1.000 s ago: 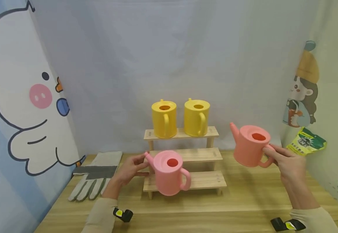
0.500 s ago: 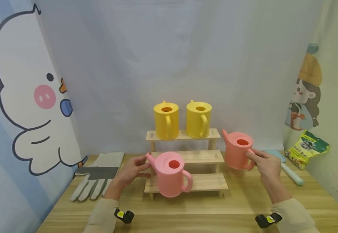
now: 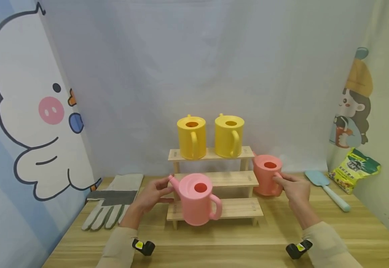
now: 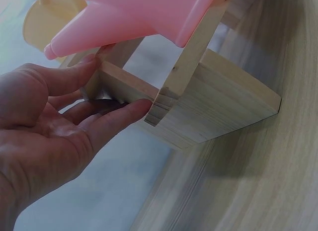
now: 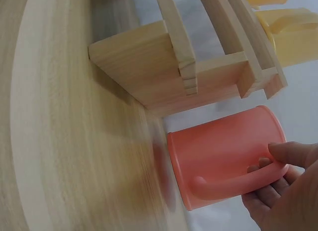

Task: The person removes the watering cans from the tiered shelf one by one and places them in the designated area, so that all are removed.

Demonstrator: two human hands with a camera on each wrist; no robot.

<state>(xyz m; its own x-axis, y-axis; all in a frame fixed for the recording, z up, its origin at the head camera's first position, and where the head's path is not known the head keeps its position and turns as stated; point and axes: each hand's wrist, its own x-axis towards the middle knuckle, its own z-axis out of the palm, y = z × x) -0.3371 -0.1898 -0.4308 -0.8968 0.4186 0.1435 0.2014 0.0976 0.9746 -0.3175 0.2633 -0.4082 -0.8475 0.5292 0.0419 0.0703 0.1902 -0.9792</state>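
Note:
My left hand [image 3: 152,195] grips the left side of a three-tier wooden stand [image 3: 238,208], thumb and fingers about its side rail [image 4: 129,82]. On the stand's lowest step, a light pink watering can [image 3: 196,204] stands with its spout toward that hand, apart from its palm. Right of the stand, my right hand [image 3: 295,188] holds a coral watering can [image 3: 266,178] by its handle [image 5: 243,184]. That can is upright, low over the tabletop; whether its base touches is unclear. Its spout is mostly hidden behind the stand. Two yellow watering cans [image 3: 192,139] occupy the top step.
A grey-and-white work glove [image 3: 117,199] lies left of the stand. To the right lie a light blue trowel [image 3: 326,190] and a green-and-yellow packet [image 3: 353,169] leaning by the side wall. A pale curtain [image 3: 130,93] hangs behind the wooden tabletop [image 3: 194,249].
My right hand has carried the coral watering can left and down, to beside the stand, uncovering the trowel. My left hand and the light pink can have stayed in place.

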